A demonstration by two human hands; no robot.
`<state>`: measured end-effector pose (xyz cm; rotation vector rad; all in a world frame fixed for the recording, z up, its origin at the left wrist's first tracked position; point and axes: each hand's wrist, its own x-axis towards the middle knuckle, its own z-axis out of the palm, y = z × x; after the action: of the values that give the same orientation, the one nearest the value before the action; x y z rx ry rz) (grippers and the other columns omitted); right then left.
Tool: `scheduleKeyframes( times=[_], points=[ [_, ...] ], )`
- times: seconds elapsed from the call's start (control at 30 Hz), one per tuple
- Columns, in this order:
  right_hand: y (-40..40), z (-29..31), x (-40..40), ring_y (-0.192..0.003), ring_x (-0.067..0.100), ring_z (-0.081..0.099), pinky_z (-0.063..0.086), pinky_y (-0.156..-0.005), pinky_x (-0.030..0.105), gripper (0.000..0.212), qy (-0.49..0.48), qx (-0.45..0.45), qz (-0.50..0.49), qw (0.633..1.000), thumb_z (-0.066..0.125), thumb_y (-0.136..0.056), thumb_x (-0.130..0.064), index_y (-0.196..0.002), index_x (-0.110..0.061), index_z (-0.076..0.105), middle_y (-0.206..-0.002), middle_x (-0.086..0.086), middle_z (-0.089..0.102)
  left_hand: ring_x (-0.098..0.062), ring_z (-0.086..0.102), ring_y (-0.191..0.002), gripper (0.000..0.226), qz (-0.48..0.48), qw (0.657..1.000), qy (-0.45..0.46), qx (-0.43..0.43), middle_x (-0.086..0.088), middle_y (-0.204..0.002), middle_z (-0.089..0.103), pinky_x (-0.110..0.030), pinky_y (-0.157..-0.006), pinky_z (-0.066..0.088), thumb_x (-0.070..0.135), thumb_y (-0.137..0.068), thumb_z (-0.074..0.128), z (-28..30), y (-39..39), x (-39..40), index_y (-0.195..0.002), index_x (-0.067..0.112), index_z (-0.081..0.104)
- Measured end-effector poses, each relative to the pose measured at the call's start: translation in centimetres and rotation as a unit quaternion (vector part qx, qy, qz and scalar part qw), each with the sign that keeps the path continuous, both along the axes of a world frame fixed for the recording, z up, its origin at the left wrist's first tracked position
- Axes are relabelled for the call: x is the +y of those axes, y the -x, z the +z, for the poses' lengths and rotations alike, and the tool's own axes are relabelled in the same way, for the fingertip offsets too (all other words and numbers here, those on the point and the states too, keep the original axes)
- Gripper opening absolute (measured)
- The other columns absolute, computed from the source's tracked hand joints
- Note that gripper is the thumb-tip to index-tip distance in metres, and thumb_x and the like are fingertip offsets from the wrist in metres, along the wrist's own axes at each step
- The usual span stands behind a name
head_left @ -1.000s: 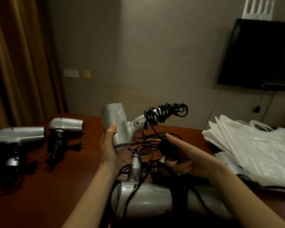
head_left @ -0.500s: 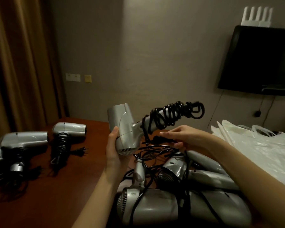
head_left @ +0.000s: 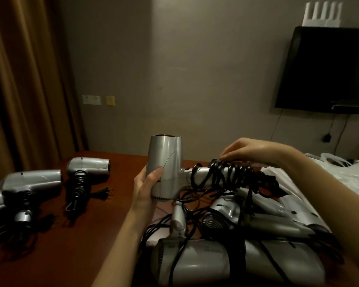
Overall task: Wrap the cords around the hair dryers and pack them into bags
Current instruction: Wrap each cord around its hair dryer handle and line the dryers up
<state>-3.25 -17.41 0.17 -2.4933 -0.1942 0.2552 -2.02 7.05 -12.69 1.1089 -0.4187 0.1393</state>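
Silver hair dryer (head_left: 165,164) held above counter (head_left: 104,204), barrel in my left hand (head_left: 147,187). Handle runs rightward, black cord (head_left: 226,175) coiled along it. My right hand (head_left: 251,150) nearer, fingertips pinching top coil. Bags (head_left: 344,172) far right.

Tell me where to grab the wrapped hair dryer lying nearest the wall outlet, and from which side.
Grip that hair dryer by its silver barrel, coming from above. It lies on its side on the table with the barrel bare, while the handle is bulky with coiled cord, probably harder to hold securely.
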Motion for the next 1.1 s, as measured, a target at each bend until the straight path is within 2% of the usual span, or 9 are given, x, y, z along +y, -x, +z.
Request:
scheduleKeyframes(
  times=[0.07, 0.13, 0.27, 0.4, 0.57, 0.7, 0.8, 0.9, 1.1],
  points=[
    [-0.1, 0.3, -0.1, -0.065, 0.011, 0.052, 0.038, -0.058, 0.019, 0.021, 0.050, 0.006, -0.014, 0.999, 0.059, -0.091, -0.031, -0.081, -0.017, 0.070, -0.074, -0.001, 0.064, -0.015, 0.070, -0.072, 0.070, 0.004, 1.000, -0.002, -0.001, -0.003, -0.084, 0.073, -0.025, -0.053, 0.054, 0.050, -0.054, 0.070, 0.0, 0.2, 0.2, -0.110, 0.009, 0.061],
    [-0.3, 0.5, 0.1, -0.057, 0.007, 0.049, 0.036, -0.055, 0.018, 0.027, 0.106, -0.018, -0.020, 0.994, 0.062, -0.090, -0.034, -0.070, -0.016, 0.066, -0.062, -0.006, 0.057, -0.020, 0.071, -0.078, 0.070, -0.008, 1.000, -0.009, 0.011, -0.008, -0.092, 0.073, -0.029, -0.057, 0.056, 0.049, -0.054, 0.071, 0.0, 0.3, 0.0, -0.112, 0.011, 0.062],
    [-0.6, 0.7, 0.9, -0.069, 0.007, 0.056, 0.044, -0.065, 0.020, 0.015, 0.104, -0.100, 0.000, 0.990, 0.065, -0.090, -0.027, -0.077, -0.022, 0.069, -0.075, -0.007, 0.063, -0.025, 0.072, -0.086, 0.096, -0.011, 0.999, -0.051, 0.010, -0.007, -0.099, 0.074, -0.030, -0.063, 0.056, 0.070, -0.040, 0.083, 0.0, 0.4, -0.6, -0.115, 0.016, 0.062],
    [-0.8, -0.4, 1.8, -0.079, 0.000, 0.062, 0.049, -0.072, 0.015, 0.008, 0.054, -0.229, 0.021, 0.972, 0.066, -0.089, -0.018, -0.086, -0.023, 0.072, -0.084, -0.014, 0.066, -0.021, 0.072, -0.081, 0.087, 0.006, 0.999, -0.047, 0.005, -0.004, -0.093, 0.075, -0.027, -0.059, 0.055, 0.063, -0.043, 0.082, 0.2, 0.6, -0.5, -0.114, 0.017, 0.062],
    [-1.8, -1.4, 3.4, -0.071, -0.006, 0.059, 0.052, -0.073, 0.015, 0.003, 0.092, -0.341, 0.020, 0.935, 0.073, -0.084, -0.015, -0.084, -0.018, 0.073, -0.079, -0.012, 0.064, -0.023, 0.072, -0.085, 0.066, 0.029, 0.997, -0.069, 0.007, -0.004, -0.097, 0.074, -0.031, -0.063, 0.056, 0.053, -0.057, 0.070, -0.5, 0.3, -0.4, -0.114, 0.022, 0.062],
    [-1.4, -1.3, 3.6, -0.060, -0.006, 0.053, 0.041, -0.058, 0.007, 0.009, 0.103, -0.373, -0.022, 0.922, 0.073, -0.085, -0.023, -0.080, -0.018, 0.067, -0.074, -0.011, 0.063, -0.019, 0.071, -0.086, 0.059, 0.085, 0.993, -0.082, 0.000, 0.003, -0.094, 0.074, -0.032, -0.068, 0.055, 0.058, -0.059, 0.067, -0.8, 0.2, -0.5, -0.109, 0.028, 0.064],
    [0.3, -0.7, 4.0, -0.056, -0.002, 0.059, 0.046, -0.055, 0.011, 0.008, 0.014, -0.357, -0.036, 0.933, 0.068, -0.088, -0.021, -0.084, -0.015, 0.065, -0.071, -0.005, 0.068, -0.008, 0.069, -0.081, 0.057, 0.143, 0.987, -0.070, -0.026, 0.007, -0.090, 0.072, -0.019, -0.062, 0.053, 0.060, -0.060, 0.065, -0.7, 0.5, -1.1, -0.107, 0.029, 0.063],
    [1.7, -1.8, 4.6, -0.059, 0.007, 0.065, 0.052, -0.058, 0.021, 0.002, -0.150, -0.289, -0.031, 0.945, 0.065, -0.090, -0.015, -0.090, -0.017, 0.066, -0.079, 0.000, 0.073, -0.006, 0.069, -0.080, 0.056, 0.180, 0.983, -0.029, -0.030, 0.003, -0.090, 0.072, -0.016, -0.061, 0.053, 0.057, -0.062, 0.065, -0.6, 0.8, -1.4, -0.107, 0.026, 0.064],
    [2.3, -5.7, 5.9, -0.076, 0.019, 0.072, 0.056, -0.064, 0.021, 0.024, -0.439, -0.146, -0.016, 0.886, 0.060, -0.088, 0.001, -0.107, -0.013, 0.067, -0.099, 0.006, 0.075, 0.001, 0.067, -0.080, 0.034, 0.215, 0.977, 0.005, -0.001, 0.003, -0.098, 0.067, -0.011, -0.061, 0.051, 0.044, -0.072, 0.068, -0.3, 0.7, -1.4, -0.103, 0.031, 0.060]
  ],
)
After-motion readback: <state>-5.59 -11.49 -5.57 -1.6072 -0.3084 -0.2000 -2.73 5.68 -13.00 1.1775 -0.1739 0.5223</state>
